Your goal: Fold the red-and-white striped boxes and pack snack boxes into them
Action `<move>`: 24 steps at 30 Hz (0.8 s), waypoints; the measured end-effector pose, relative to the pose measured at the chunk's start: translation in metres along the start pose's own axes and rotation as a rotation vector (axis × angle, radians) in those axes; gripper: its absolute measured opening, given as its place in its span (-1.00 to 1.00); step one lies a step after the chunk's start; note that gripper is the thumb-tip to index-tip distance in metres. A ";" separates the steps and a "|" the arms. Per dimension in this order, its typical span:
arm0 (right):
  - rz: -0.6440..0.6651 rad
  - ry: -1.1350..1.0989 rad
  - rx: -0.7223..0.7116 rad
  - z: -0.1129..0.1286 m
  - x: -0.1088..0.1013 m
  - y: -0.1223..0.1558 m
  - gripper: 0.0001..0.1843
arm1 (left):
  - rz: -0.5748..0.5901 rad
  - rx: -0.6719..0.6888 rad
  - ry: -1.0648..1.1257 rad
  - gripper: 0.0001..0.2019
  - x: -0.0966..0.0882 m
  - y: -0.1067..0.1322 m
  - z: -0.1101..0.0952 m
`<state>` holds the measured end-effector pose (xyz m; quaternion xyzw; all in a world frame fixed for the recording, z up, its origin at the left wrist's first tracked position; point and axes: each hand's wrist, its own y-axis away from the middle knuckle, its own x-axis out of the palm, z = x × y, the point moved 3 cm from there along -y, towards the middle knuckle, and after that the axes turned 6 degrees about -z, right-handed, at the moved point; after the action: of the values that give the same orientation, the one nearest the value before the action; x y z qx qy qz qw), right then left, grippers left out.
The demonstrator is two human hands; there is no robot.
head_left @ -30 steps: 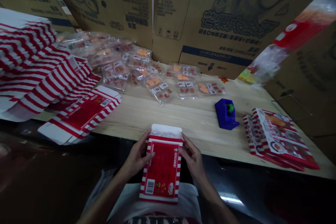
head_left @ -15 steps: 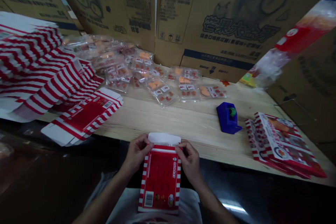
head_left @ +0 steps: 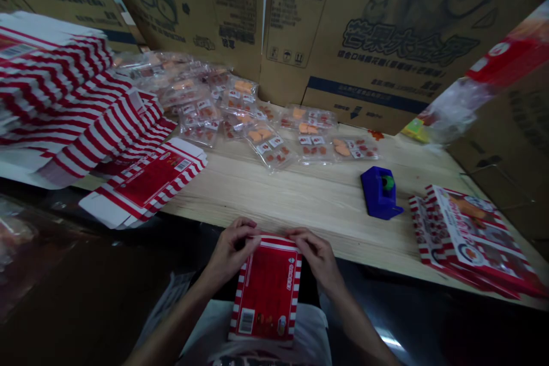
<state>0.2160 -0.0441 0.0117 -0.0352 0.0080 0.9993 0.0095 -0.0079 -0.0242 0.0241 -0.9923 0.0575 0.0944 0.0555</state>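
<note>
A red candy box (head_left: pixel 270 286) with red-and-white striped sides stands between my hands at the table's front edge, its barcode side facing up. My left hand (head_left: pixel 235 246) pinches its upper left corner. At the upper right corner, my right hand (head_left: pixel 315 254) grips it with thumb and fingers. The top end looks folded over, with no white flap showing. Beyond the hands lie clear packets of gummy candy (head_left: pixel 268 146), several of them in a loose heap toward the back left.
Flattened striped boxes (head_left: pixel 86 108) are piled at the left, one loose carton (head_left: pixel 150 180) beside them. A blue tape dispenser (head_left: pixel 381 193) stands right of centre. Filled candy boxes (head_left: pixel 476 240) are stacked at the right. Large cardboard cartons (head_left: pixel 369 40) wall the back of the wooden table (head_left: pixel 240 194).
The white flap at the top of the box has gone down out of sight, and my fingers have closed in along that edge. The view has shifted slightly.
</note>
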 end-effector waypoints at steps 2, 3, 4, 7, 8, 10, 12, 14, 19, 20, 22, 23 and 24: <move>0.069 0.017 0.029 0.003 -0.001 -0.002 -0.80 | 0.016 -0.029 -0.014 -0.77 0.001 0.000 -0.003; 0.094 0.034 0.032 0.006 -0.002 -0.004 -0.82 | 0.037 -0.039 -0.022 -0.75 0.000 -0.001 -0.005; 0.108 0.059 0.031 0.009 -0.003 -0.006 -0.83 | 0.057 -0.038 -0.039 -0.77 0.000 -0.002 -0.007; 0.125 0.144 0.053 0.021 -0.005 -0.012 -0.83 | 0.086 -0.031 -0.092 -0.87 -0.006 -0.010 -0.014; 0.136 0.150 0.066 0.026 -0.006 -0.015 -0.82 | 0.102 -0.047 -0.088 -0.86 -0.008 -0.013 -0.016; 0.169 0.140 0.085 0.035 -0.005 -0.019 -0.83 | 0.154 -0.107 -0.043 -0.85 -0.010 -0.019 -0.020; 0.194 0.139 0.085 0.041 -0.003 -0.021 -0.87 | 0.207 -0.155 -0.005 -0.85 -0.011 -0.024 -0.023; 0.196 0.161 0.054 0.043 -0.002 -0.022 -0.87 | 0.226 -0.151 -0.015 -0.85 -0.012 -0.028 -0.025; 0.135 0.250 -0.172 0.036 -0.004 -0.010 -0.89 | 0.247 0.033 -0.099 -0.82 -0.012 -0.024 -0.024; 0.116 0.248 -0.221 0.034 -0.004 -0.006 -0.93 | 0.247 0.073 -0.111 -0.84 -0.011 -0.021 -0.021; 0.063 0.223 -0.287 0.029 -0.004 0.004 -0.95 | 0.204 0.140 -0.115 -0.91 -0.009 -0.014 -0.015; 0.031 0.207 -0.300 0.026 -0.003 0.008 -0.95 | 0.165 0.167 -0.107 -0.92 -0.007 -0.010 -0.012; 0.003 0.195 -0.303 0.023 -0.001 0.012 -0.96 | 0.120 0.194 -0.101 -0.93 -0.005 -0.006 -0.009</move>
<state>0.2150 -0.0559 0.0349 -0.1328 -0.1416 0.9810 0.0019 -0.0105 -0.0189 0.0347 -0.9710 0.1228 0.1416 0.1484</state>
